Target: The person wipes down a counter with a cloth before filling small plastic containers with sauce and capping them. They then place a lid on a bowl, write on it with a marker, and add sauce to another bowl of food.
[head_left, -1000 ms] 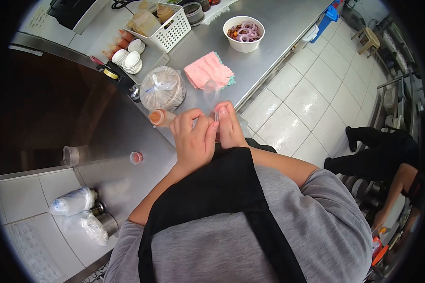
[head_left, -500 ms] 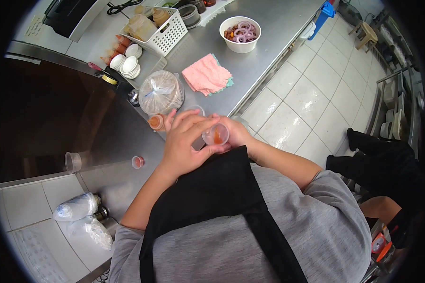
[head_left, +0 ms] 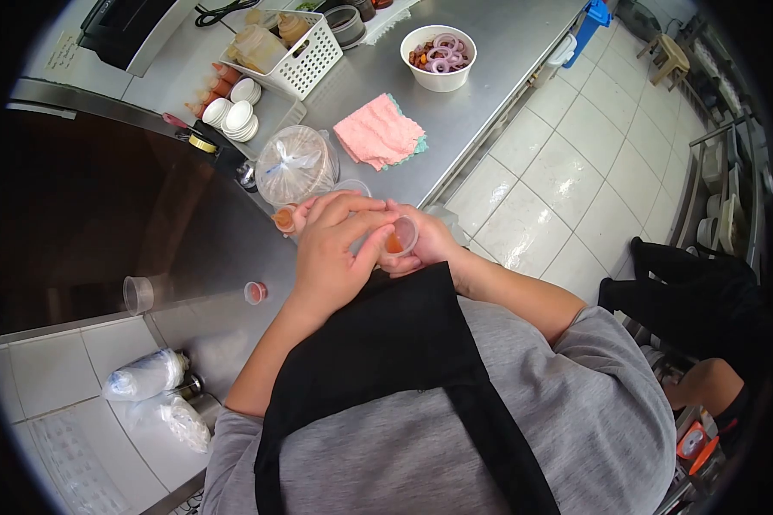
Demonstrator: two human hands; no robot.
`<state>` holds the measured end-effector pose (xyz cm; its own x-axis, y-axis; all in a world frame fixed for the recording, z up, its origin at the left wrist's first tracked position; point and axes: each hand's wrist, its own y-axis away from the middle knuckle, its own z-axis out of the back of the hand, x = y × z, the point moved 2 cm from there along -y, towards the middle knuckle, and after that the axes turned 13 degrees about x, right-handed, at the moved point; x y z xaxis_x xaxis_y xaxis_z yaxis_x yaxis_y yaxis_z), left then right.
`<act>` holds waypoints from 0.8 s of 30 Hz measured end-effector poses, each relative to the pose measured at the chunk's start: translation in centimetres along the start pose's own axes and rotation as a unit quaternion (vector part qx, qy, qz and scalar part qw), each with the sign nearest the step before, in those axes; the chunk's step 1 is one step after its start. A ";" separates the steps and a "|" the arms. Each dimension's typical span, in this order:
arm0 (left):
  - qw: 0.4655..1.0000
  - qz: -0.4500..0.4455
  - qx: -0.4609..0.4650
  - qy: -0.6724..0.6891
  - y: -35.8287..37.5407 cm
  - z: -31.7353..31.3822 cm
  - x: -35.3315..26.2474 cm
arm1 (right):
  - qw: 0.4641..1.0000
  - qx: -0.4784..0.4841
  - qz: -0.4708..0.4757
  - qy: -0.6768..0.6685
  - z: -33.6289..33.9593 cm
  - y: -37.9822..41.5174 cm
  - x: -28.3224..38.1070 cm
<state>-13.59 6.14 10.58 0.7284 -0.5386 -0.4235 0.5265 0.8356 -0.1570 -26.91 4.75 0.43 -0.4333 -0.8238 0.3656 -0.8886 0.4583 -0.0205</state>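
Between my hands, in front of the black apron, is a small clear cup [head_left: 400,235] with orange-red sauce in it. My right hand [head_left: 438,242] is wrapped round its far side. My left hand [head_left: 333,253] reaches over from the left, its thumb and fingertips pressed at the cup's rim. Just behind my left fingers stand a sauce bottle [head_left: 283,218] and a clear round lid or container [head_left: 353,186], partly hidden. A round tub under plastic wrap [head_left: 296,163] sits beyond them. Farther left on the steel counter is a small cup of red sauce [head_left: 255,293].
A pink cloth [head_left: 378,130] and a white bowl with onion rings [head_left: 439,58] lie farther along the counter [head_left: 378,43]. A white basket [head_left: 305,69] and stacked white lids [head_left: 240,122] stand beyond. Another person's dark-clothed legs [head_left: 687,283] show at right.
My left hand's fingers have drawn closer together, and its thumb has moved up to the cup's rim. The cup has tilted slightly. The other person's leg has shifted a little.
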 end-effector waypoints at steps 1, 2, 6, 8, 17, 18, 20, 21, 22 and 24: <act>0.998 0.039 0.023 0.035 -0.1 0.3 -0.2 | 1.000 0.001 0.000 0.008 0.0 -0.1 0.0; 0.994 0.077 0.045 0.070 -0.3 0.5 -0.5 | 1.000 0.001 0.000 0.015 0.0 -0.1 -0.1; 0.998 0.047 0.038 -0.017 -0.5 0.7 -1.1 | 0.999 -0.003 -0.003 0.052 0.0 0.0 -0.5; 0.999 0.008 0.006 -0.038 -0.3 0.3 -1.2 | 0.997 -0.047 0.004 0.055 0.0 0.2 -0.6; 0.999 -0.014 -0.036 -0.003 0.3 -1.1 -0.8 | 0.987 -0.153 0.009 0.040 -0.9 0.7 -1.0; 0.999 -0.014 -0.036 -0.003 0.3 -1.2 -0.8 | 0.987 -0.153 0.009 0.040 -0.4 0.7 -1.1; 0.999 -0.002 -0.051 0.012 0.5 -1.2 -0.8 | 1.000 -0.022 -0.008 0.011 0.0 0.7 -1.1; 0.999 -0.003 -0.051 0.013 0.5 -1.2 -0.9 | 1.000 -0.022 -0.008 0.011 -0.1 0.7 -1.1; 0.998 0.007 -0.058 0.023 0.5 -1.2 -0.9 | 0.998 -0.059 -0.009 0.020 -0.2 0.7 -1.2; 0.997 0.018 -0.066 0.033 0.4 -1.1 -1.0 | 0.995 -0.096 -0.011 0.029 -0.3 0.7 -1.1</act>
<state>-14.58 7.14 9.91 0.7130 -0.5036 -0.4878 0.4358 0.8634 -0.2543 -27.03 6.09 0.33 -0.3996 -0.8164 0.4169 -0.8500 0.5003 0.1649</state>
